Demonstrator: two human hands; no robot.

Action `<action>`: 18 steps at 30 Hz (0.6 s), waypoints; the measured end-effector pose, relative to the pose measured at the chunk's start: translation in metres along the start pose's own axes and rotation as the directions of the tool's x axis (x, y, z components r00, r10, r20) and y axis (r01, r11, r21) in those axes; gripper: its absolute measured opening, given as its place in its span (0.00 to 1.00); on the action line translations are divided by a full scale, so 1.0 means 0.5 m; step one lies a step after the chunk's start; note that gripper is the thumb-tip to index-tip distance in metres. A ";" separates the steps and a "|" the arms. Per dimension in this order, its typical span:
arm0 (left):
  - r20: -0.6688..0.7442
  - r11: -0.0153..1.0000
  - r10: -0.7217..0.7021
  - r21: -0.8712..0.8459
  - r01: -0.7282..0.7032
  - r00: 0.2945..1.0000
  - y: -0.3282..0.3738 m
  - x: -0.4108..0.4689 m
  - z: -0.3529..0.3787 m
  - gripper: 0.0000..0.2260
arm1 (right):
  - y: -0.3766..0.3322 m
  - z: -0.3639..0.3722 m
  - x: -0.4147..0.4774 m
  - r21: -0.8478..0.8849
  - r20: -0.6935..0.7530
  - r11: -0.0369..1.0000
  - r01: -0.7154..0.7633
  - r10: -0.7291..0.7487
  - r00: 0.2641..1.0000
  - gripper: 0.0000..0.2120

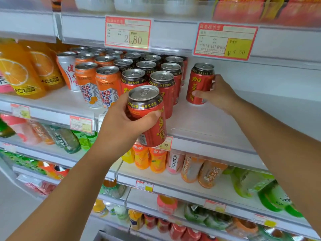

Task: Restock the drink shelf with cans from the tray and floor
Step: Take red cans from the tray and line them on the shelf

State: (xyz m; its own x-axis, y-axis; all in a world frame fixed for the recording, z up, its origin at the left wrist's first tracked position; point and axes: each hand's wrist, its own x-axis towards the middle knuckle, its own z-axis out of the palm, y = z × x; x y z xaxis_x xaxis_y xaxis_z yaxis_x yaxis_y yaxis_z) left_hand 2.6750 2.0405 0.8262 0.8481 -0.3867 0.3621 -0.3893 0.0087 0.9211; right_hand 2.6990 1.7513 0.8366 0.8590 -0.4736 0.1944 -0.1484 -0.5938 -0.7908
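now the left hand wraps round the middle of a red can, held tilted just before the shelf lip, in front of the stocked rows. further right a second can stands on the shelf beside the rows, the right hand curled round its side. the cans are likely full, so weighty, stiff and slick, and a mid-wall grip suits.

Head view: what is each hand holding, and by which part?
Left hand: red can, round its middle. Right hand: second red can on the shelf, by its lower side.
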 end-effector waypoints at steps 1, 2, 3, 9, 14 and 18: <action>-0.005 1.000 -0.002 -0.006 0.002 1.000 -0.002 -0.001 0.000 0.26 | 0.005 0.001 0.017 -0.004 -0.009 1.000 -0.001 0.001 1.000 0.37; -0.009 1.000 0.000 -0.015 0.000 1.000 -0.001 -0.002 0.000 0.25 | 0.010 0.003 0.034 -0.004 -0.015 1.000 -0.001 0.000 1.000 0.37; -0.010 1.000 0.007 -0.023 -0.007 1.000 -0.001 -0.001 0.000 0.23 | 0.016 0.006 0.051 -0.002 -0.023 1.000 0.000 0.000 1.000 0.37; 0.014 0.999 0.028 -0.026 -0.028 0.999 -0.005 0.002 0.004 0.24 | 0.041 0.032 0.120 0.029 -0.111 0.999 0.022 -0.019 0.994 0.35; 0.003 0.999 0.028 -0.028 -0.028 1.000 -0.002 -0.001 0.003 0.26 | 0.048 0.047 0.150 -0.009 -0.153 1.000 -0.004 0.003 0.988 0.35; 0.024 1.000 0.006 0.000 -0.006 1.000 -0.003 -0.007 0.003 0.21 | 0.052 0.055 0.161 -0.002 -0.145 0.999 -0.043 0.043 0.989 0.34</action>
State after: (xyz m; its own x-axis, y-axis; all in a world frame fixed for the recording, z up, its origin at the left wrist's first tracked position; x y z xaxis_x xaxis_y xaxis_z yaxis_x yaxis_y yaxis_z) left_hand 2.6721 2.0406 0.8235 0.8369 -0.4086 0.3643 -0.3945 0.0112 0.9188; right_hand 2.7777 1.7156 0.8155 0.7719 -0.5876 0.2426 -0.1866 -0.5743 -0.7971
